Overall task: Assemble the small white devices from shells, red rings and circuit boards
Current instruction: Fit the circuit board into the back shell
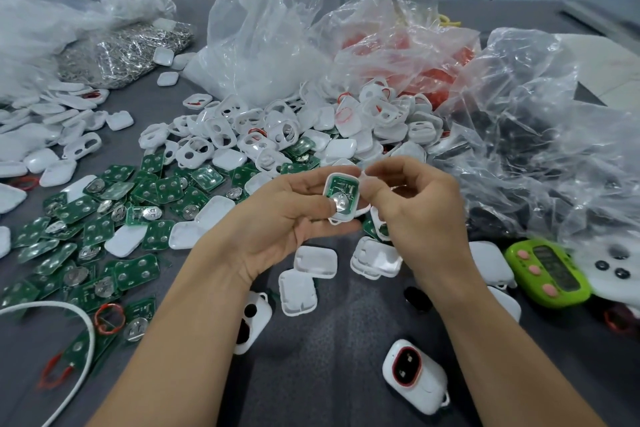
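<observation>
An open shell [338, 219] is held tilted above the desk [329, 357], with a green circuit board [343, 187] seated inside, its coin cell facing up. Loose boards [104, 236] lie scattered to the left. Empty shells [277, 135] are heaped behind (many with cut-out windows). Red rings [426, 76] fill a clear bag [398, 10]. A finished device [412, 374], red-rimmed, lies nearest.
</observation>
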A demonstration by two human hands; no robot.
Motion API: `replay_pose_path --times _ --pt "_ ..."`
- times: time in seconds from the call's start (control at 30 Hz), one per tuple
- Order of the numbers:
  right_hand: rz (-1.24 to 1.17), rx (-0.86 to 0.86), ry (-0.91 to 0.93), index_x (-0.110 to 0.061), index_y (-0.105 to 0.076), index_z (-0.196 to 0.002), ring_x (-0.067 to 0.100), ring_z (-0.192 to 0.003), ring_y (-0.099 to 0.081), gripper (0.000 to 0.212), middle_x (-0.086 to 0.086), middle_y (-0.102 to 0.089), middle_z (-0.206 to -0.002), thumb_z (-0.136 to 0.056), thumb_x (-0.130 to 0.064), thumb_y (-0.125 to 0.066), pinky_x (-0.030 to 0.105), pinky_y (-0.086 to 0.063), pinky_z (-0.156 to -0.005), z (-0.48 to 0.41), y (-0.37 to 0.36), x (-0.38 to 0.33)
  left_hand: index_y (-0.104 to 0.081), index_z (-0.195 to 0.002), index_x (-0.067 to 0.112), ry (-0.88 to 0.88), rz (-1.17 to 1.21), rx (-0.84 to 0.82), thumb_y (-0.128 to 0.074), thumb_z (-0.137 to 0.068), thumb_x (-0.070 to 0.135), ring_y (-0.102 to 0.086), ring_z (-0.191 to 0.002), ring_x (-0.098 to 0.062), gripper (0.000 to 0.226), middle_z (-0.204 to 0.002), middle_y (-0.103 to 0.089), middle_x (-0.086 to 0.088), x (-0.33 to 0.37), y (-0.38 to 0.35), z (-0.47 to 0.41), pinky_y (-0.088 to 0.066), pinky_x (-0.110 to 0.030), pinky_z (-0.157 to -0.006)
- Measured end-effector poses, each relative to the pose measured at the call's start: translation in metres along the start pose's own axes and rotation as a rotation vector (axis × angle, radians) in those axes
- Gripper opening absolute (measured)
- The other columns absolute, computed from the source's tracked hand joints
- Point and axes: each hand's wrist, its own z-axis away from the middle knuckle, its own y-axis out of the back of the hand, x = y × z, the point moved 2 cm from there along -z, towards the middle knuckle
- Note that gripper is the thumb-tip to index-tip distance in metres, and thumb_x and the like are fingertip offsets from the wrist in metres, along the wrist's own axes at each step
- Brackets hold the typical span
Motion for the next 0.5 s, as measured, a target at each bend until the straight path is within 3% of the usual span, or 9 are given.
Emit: replay_pose_path --times 0.13,0.5 --pt "0.004 -0.020 0.010 -0.033 -0.077 -0.086 0.006 -0.065 -0.069 0.011 -0.012 -0.074 -0.076 -0.081 -0.024 -0.080 0.019 -0.053 -0.059 -0.0001 0.0000 0.0019 -0.076 -0.118 0.006 0.007 -0.019 -0.001 -0.060 -0.083 -0.011 -0.072 -0.109 -0.032 0.042 -0.118 -0.073 -0.018 -0.0007 0.0013 -0.0002 -0.062 -0.041 -0.083" --pt "0.072 0.040 0.009 -0.028 -0.074 -0.075 0.008 -0.063 -0.068 0.009 -0.012 -0.072 -0.069 -0.079 -0.026 -0.082 0.032 -0.060 -0.061 0.0028 -0.0003 -0.0014 -0.078 -0.113 0.006 0.005 -0.062 0.039 -0.065 -0.084 -0.003 -0.073 -0.103 -0.031 0.033 -0.113 -0.074 -0.019 -0.0044 0.0003 -0.0014 -0.062 -0.048 -0.085"
